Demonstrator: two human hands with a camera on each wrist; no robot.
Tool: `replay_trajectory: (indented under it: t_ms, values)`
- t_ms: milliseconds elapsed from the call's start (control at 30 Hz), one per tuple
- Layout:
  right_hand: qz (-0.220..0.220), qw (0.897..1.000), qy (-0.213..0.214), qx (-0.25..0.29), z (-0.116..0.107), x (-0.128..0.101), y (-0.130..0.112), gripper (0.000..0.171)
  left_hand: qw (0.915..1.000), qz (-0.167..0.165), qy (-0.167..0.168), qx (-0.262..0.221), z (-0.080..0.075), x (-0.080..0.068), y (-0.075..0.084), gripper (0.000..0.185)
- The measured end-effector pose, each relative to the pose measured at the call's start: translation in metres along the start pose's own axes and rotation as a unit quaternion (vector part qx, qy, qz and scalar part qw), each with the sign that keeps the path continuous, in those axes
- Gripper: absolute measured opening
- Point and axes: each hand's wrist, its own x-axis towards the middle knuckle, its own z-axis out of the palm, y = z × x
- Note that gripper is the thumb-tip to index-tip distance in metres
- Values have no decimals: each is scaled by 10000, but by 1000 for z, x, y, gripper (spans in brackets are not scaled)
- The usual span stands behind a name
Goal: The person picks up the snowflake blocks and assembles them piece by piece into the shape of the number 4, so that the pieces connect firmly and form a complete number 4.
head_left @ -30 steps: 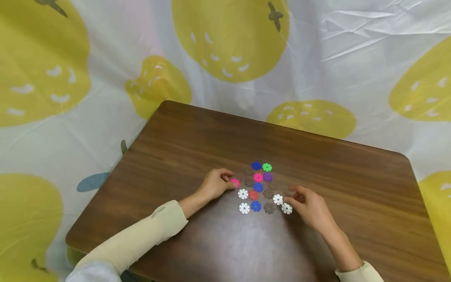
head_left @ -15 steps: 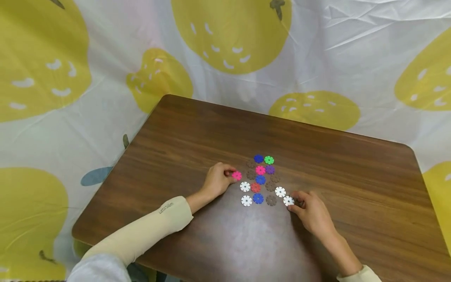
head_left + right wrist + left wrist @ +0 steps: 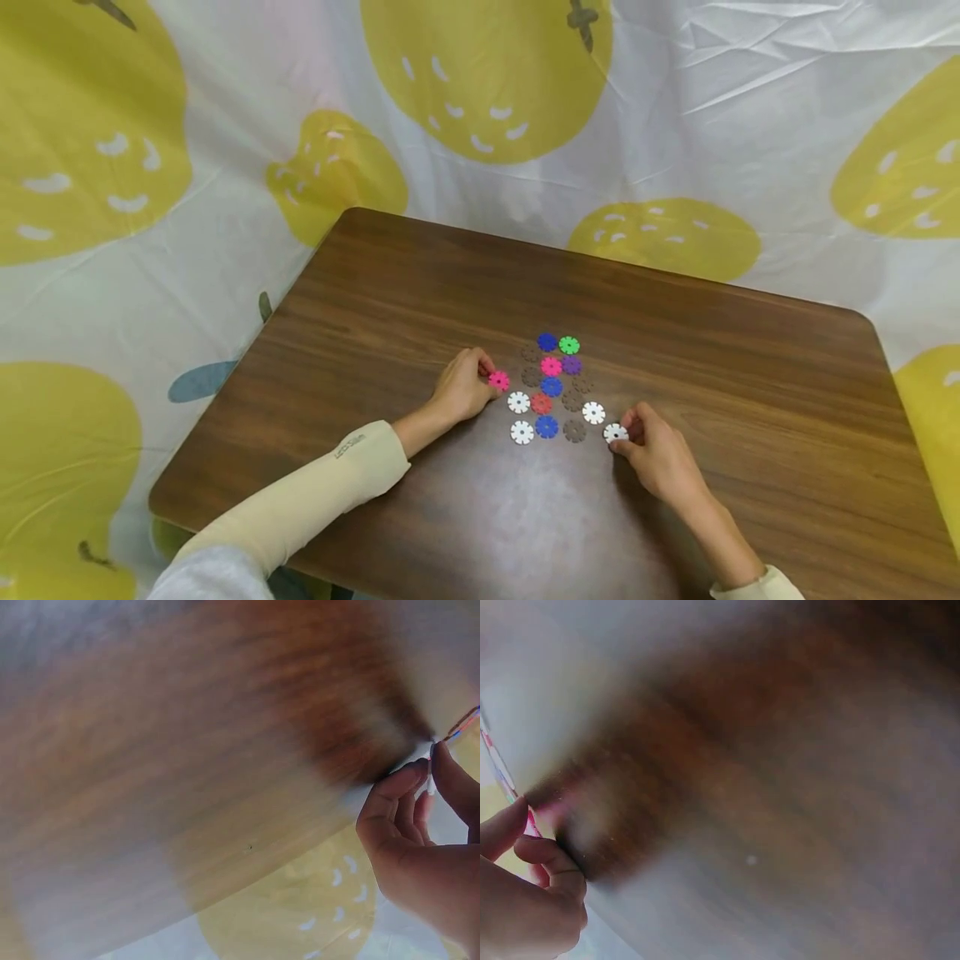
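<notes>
Picking-up step: the left hand (image 3: 459, 390) pinches a pink disc (image 3: 498, 381) left of the cluster, the right hand (image 3: 654, 450) pinches a white disc (image 3: 615, 432) at its near right; lifting them likely needs firm grips.

My two arms wear long cream sleeves (image 3: 322, 487) — soft and snug — with small dark writing near the left cuff (image 3: 350, 446).

Brown wooden table (image 3: 450, 283); white cloth (image 3: 225, 217) with yellow fruit print behind.
</notes>
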Motion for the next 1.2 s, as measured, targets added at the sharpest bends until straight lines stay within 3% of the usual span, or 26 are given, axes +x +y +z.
replay_trajectory:
  t_ms: [267,400,500,700,900,1200]
  values:
    - [-161,9986,-22,508,-3,0,-5,23,9977,208,-188,-615,-7,-2,0,20]
    - [-448,9947,316,874,-8,0,-14,21,9926,305,-249,-1147,-10,-9,6,12]
    - [-623,9900,688,1065,-16,-1,-24,19,9823,345,-323,-1813,-11,-14,14,14]
    - [-803,9781,1223,1480,-41,-1,-44,20,9527,351,-247,-3007,-8,-23,31,16]
    - [-849,9682,1513,1802,-55,-3,-60,22,9417,722,-2,-3285,-7,-35,48,18]
    - [-1043,9561,1859,2009,-48,-6,-85,20,9238,1395,132,-3562,-1,-49,72,16]
